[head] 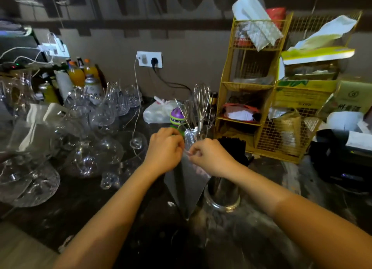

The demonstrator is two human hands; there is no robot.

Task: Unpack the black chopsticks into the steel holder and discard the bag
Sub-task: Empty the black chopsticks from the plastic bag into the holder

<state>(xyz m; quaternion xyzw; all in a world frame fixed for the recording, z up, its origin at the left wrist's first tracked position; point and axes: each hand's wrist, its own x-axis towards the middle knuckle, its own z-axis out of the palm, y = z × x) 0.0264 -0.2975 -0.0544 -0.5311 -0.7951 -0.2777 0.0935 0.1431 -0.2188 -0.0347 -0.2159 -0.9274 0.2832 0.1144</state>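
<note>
Glassware point(66, 139) crowds the left of the surface point(112, 214), and a yellow rack point(249, 91) walls the right. A whisk point(202, 105) rises behind the steel holder point(223, 192). Bare surface lies open in front.

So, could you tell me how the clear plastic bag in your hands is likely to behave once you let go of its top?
The clear plastic bag is probably floppy: it hangs to a point from the left hand and right hand, which pinch its top. It looks thin and see-through, so likely very light. Its glossy film may be slippery.
</note>
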